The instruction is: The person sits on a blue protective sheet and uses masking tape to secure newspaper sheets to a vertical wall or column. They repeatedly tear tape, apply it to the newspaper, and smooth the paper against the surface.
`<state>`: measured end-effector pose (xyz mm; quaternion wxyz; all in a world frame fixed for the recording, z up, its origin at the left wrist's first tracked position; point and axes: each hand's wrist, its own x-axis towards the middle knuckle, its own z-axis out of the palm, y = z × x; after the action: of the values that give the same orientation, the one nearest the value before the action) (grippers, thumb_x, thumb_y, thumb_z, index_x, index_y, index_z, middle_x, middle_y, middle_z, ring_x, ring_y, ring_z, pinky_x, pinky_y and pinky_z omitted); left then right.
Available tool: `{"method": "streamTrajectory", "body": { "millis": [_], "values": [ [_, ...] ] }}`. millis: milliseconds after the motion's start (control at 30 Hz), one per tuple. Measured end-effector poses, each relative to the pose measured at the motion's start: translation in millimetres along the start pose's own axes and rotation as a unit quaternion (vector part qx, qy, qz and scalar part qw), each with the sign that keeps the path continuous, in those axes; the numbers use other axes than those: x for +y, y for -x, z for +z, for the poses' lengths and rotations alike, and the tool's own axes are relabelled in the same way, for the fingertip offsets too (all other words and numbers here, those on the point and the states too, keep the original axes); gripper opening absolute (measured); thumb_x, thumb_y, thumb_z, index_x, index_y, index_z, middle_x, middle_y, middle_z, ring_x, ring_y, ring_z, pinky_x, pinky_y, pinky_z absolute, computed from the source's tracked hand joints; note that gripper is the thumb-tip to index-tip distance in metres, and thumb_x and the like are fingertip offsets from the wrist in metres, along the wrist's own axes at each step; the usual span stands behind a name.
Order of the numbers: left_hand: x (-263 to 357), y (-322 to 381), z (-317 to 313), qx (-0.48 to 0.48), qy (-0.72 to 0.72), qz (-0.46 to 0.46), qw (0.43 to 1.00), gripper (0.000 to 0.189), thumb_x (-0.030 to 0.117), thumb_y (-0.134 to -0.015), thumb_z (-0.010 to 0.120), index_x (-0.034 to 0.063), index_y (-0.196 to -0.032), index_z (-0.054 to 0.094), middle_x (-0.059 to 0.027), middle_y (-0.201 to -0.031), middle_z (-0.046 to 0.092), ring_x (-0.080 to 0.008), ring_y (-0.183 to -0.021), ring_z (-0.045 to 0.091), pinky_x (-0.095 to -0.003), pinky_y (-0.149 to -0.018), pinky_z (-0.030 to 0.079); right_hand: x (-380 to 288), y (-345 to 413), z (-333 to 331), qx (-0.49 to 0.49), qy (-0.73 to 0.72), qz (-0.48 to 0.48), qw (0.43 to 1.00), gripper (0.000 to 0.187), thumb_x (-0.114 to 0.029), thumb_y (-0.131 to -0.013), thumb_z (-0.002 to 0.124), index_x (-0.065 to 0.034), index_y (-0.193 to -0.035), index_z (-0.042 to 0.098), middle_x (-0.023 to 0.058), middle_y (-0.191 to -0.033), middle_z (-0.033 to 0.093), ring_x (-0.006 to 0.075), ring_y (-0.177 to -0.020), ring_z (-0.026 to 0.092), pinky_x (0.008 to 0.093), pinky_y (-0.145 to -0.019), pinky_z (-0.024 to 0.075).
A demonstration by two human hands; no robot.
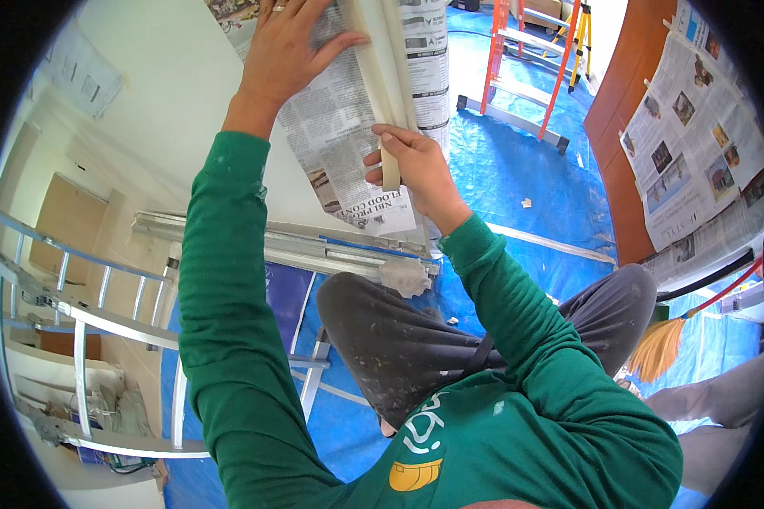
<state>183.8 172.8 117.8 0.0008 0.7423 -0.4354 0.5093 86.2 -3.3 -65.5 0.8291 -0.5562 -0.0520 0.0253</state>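
Note:
My left hand lies spread on newspaper sheets that cover the wall's corner, its thumb at the edge of a strip of masking tape. The pale tape runs down along the corner over the newspaper. Lower down, my right hand pinches the tape's lower part between thumb and fingers, and a short loose end hangs below the fingertips. More printed paper wraps the side right of the corner. The newspaper's lower edge ends above metal bars on the floor.
Metal bars lie along the wall's foot, with a crumpled whitish cloth or paper on them. An aluminium ladder is at left; an orange stepladder stands on blue sheeting. At right are a newspaper-covered panel, a broom and another person's legs.

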Motion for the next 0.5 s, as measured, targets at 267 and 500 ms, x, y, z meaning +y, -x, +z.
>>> {"method": "streamTrajectory", "body": {
  "millis": [267, 500],
  "values": [
    [-1.1, -0.7, 3.5, 0.004, -0.007, 0.007, 1.0, 0.083, 0.04, -0.091, 0.086, 0.0043, -0.158, 0.051, -0.0196, -0.177, 0.032, -0.0419, -0.166, 0.024, -0.0594, -0.135, 0.012, -6.1, 10.9, 13.3, -0.002, 0.073, -0.005, 0.997, 0.042, -0.021, -0.115, 0.053, 0.0013, -0.15, 0.062, 0.0151, -0.095, 0.076, 0.0216, -0.07, 0.075, 0.0332, -0.065, 0.0613],
    [-2.7, -2.5, 8.1, 0.019, -0.005, 0.022, 1.0, 0.083, 0.039, -0.089, 0.087, 0.0048, -0.156, 0.052, -0.0209, -0.176, 0.034, -0.0413, -0.165, 0.026, -0.0587, -0.135, 0.013, 8.2, 25.5, 26.1, 0.007, 0.132, -0.082, 0.988, 0.04, -0.018, -0.115, 0.051, 0.0038, -0.147, 0.062, 0.0155, -0.092, 0.076, 0.0207, -0.068, 0.076, 0.0321, -0.064, 0.0613]
  ]
}}
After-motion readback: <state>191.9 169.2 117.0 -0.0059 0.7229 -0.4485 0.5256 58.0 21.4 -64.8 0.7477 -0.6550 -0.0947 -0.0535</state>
